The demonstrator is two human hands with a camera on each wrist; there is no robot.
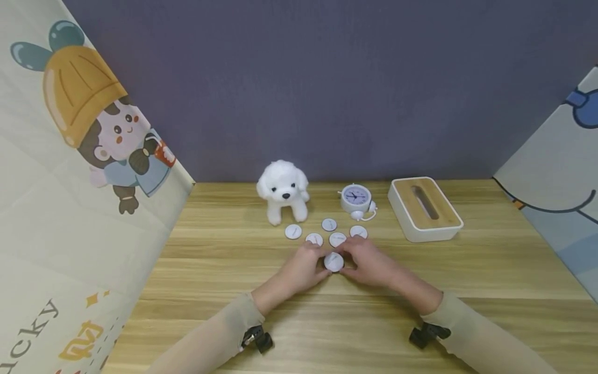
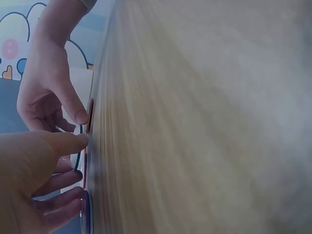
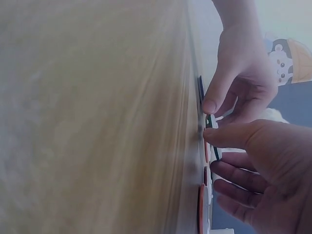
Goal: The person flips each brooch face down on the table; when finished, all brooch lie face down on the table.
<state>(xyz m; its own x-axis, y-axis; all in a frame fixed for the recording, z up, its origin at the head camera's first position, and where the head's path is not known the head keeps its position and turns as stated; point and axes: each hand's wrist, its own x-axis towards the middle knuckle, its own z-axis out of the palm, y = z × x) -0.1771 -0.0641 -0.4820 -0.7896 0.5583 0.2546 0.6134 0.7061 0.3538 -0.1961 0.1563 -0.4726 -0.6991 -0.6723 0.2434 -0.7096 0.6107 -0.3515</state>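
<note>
A round white disc [image 1: 334, 262] with a small dark mark on its face is held between both hands, nearest the person of several similar discs. My left hand [image 1: 304, 267] pinches its left edge with thumb and fingers. From the right, my right hand [image 1: 372, 263] grips the opposite edge. Both wrist views show a dark green rim on this disc [image 2: 78, 161], which stands slightly off the tabletop. Just beyond the fingers lie other white discs, including a left one [image 1: 293, 231], a back one [image 1: 329, 224] and a right one [image 1: 358, 231]. The mark's wording is too small to read.
Behind the discs sits a white plush dog [image 1: 283, 192]. A white alarm clock [image 1: 356, 197] lies face up beside it, and a white tissue box [image 1: 422, 208] with a wooden lid is at the right. A dark wall [image 1: 327, 93] closes off the wooden table's [image 1: 224, 259] back.
</note>
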